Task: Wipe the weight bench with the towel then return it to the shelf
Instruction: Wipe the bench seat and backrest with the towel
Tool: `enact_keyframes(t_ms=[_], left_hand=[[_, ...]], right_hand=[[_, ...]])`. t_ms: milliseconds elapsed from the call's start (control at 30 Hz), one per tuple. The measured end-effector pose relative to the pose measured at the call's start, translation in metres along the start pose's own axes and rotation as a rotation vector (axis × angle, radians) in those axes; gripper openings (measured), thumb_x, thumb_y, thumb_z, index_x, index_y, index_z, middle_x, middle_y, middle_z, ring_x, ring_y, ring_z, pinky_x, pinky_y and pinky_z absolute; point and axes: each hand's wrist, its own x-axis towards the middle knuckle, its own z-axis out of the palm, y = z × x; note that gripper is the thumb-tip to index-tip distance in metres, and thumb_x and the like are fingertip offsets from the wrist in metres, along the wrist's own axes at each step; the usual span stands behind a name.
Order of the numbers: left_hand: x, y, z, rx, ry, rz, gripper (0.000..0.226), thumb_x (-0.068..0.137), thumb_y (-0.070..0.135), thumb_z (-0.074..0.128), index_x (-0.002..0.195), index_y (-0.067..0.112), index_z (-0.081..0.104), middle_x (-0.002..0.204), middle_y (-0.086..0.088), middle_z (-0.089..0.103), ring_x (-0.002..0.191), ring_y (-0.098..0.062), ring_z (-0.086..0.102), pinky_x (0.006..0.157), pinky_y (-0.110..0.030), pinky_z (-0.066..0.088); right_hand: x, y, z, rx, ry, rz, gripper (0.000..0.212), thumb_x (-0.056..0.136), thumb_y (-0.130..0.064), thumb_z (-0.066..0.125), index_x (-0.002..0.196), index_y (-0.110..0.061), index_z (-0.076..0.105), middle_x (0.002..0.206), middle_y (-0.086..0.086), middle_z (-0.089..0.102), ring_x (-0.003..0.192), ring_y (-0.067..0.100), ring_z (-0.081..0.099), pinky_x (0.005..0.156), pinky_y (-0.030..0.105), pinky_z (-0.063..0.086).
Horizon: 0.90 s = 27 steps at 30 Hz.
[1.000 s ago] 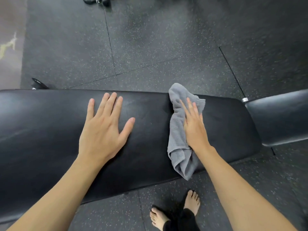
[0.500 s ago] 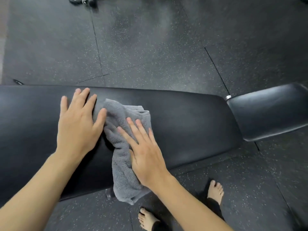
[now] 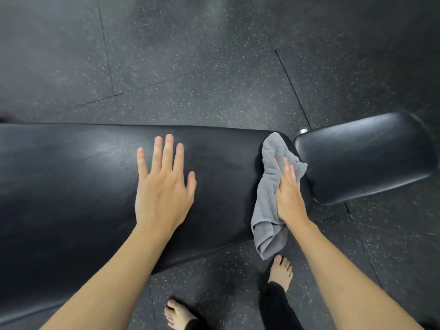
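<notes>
— Fingers (image 3: 289, 169) of the right hand (image 3: 290, 194)?
— Flat, extended, pressing the grey towel (image 3: 269, 186) at the bench's (image 3: 71, 186) right end; its lower corner overhangs.
— Left hand (image 3: 162, 189)?
— Spread flat on the bench, holding nothing.

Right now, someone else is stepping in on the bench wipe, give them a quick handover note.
Left hand: open, flat on the long pad, bracing.
Right hand: open, palm pressing the grey towel onto the long pad's right end, beside the gap to the seat pad. The towel's lower end hangs off the near edge.
Done: wiping under way; how much is covered cannot be told.
Left: finish the long pad, wipe the seat pad, return the towel to the shelf, which is out of view.
</notes>
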Motion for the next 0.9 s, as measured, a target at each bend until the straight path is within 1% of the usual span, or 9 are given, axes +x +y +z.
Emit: enact_keyframes(t_ms=[133, 267, 400, 533, 633, 700, 767, 833, 900], left_hand=[[0.002, 0.002, 0.001, 0.03, -0.011, -0.019, 0.063, 0.104, 0.038, 0.022, 0.157, 0.005, 0.028, 0.167, -0.019, 0.022, 0.157, -0.035, 0.015, 0.124, -0.06, 0.012], [0.004, 0.005, 0.002, 0.026, -0.003, -0.025, 0.058, 0.104, 0.03, 0.025, 0.154, 0.003, 0.034, 0.164, -0.021, 0.029, 0.155, -0.037, 0.022, 0.123, -0.061, 0.016], [0.006, 0.008, -0.002, 0.05, 0.005, -0.049, 0.056, 0.103, 0.027, 0.027, 0.153, 0.003, 0.037, 0.163, -0.021, 0.032, 0.154, -0.038, 0.026, 0.123, -0.061, 0.016], [0.008, 0.012, -0.004, 0.064, 0.004, -0.072, 0.058, 0.102, 0.029, 0.031, 0.152, 0.002, 0.039, 0.164, -0.021, 0.032, 0.153, -0.038, 0.027, 0.123, -0.061, 0.016], [0.009, 0.013, -0.006, 0.088, -0.005, -0.073, 0.059, 0.102, 0.031, 0.03, 0.152, 0.001, 0.038, 0.164, -0.022, 0.03, 0.154, -0.038, 0.026, 0.123, -0.061, 0.015], [0.009, 0.013, -0.007, 0.1, -0.014, -0.071, 0.061, 0.102, 0.034, 0.029, 0.153, 0.0, 0.037, 0.164, -0.022, 0.029, 0.154, -0.039, 0.024, 0.123, -0.061, 0.014], [0.008, 0.014, -0.006, 0.114, -0.02, -0.073, 0.062, 0.103, 0.036, 0.028, 0.153, 0.0, 0.035, 0.164, -0.022, 0.028, 0.154, -0.039, 0.023, 0.123, -0.061, 0.013], [0.01, 0.014, -0.006, 0.123, -0.024, -0.067, 0.063, 0.103, 0.037, 0.027, 0.154, 0.001, 0.034, 0.165, -0.022, 0.027, 0.155, -0.039, 0.022, 0.123, -0.061, 0.013], [0.009, 0.013, -0.007, 0.112, -0.034, -0.065, 0.063, 0.103, 0.037, 0.026, 0.154, 0.001, 0.033, 0.165, -0.022, 0.027, 0.155, -0.038, 0.021, 0.123, -0.061, 0.012]], right_hand=[[0.016, -0.024, 0.021, -0.172, 0.008, 0.118, 0.059, 0.105, -0.031, 0.025, 0.162, -0.034, 0.009, 0.171, 0.01, -0.003, 0.157, 0.034, -0.005, 0.124, 0.059, 0.004], [0.004, -0.1, 0.052, -0.18, -0.108, -0.351, 0.068, 0.096, -0.053, 0.022, 0.161, -0.035, 0.013, 0.171, 0.009, -0.002, 0.157, 0.033, -0.009, 0.123, 0.053, -0.003], [0.039, -0.091, 0.047, -0.158, -0.167, -0.522, 0.058, 0.103, -0.034, 0.025, 0.16, -0.037, 0.017, 0.172, -0.003, 0.003, 0.158, 0.023, -0.005, 0.127, 0.048, 0.003], [0.086, -0.009, 0.007, -0.115, -0.102, -0.284, 0.063, 0.104, -0.007, 0.033, 0.16, -0.035, 0.021, 0.171, -0.005, 0.005, 0.158, 0.023, -0.002, 0.127, 0.048, 0.009], [0.089, 0.061, -0.021, -0.017, -0.107, -0.117, 0.059, 0.108, -0.008, 0.031, 0.157, -0.04, 0.02, 0.17, -0.007, 0.004, 0.157, 0.022, 0.0, 0.126, 0.047, 0.013], [0.068, 0.084, -0.028, 0.115, -0.066, -0.035, 0.058, 0.108, -0.011, 0.031, 0.154, -0.045, 0.02, 0.168, -0.011, 0.007, 0.157, 0.019, 0.007, 0.123, 0.045, 0.024], [0.04, 0.084, -0.023, 0.152, -0.006, 0.05, 0.067, 0.107, -0.003, 0.03, 0.152, -0.052, 0.018, 0.169, -0.011, 0.004, 0.157, 0.017, 0.006, 0.121, 0.045, 0.028], [0.012, 0.065, -0.007, 0.065, 0.047, 0.042, 0.069, 0.104, -0.001, 0.026, 0.156, -0.046, 0.021, 0.171, -0.008, -0.001, 0.158, 0.021, -0.004, 0.124, 0.055, 0.017], [-0.015, 0.023, 0.014, -0.026, 0.041, -0.068, 0.056, 0.104, -0.022, 0.022, 0.159, -0.035, 0.026, 0.171, -0.001, 0.001, 0.158, 0.027, -0.006, 0.124, 0.06, 0.009]])
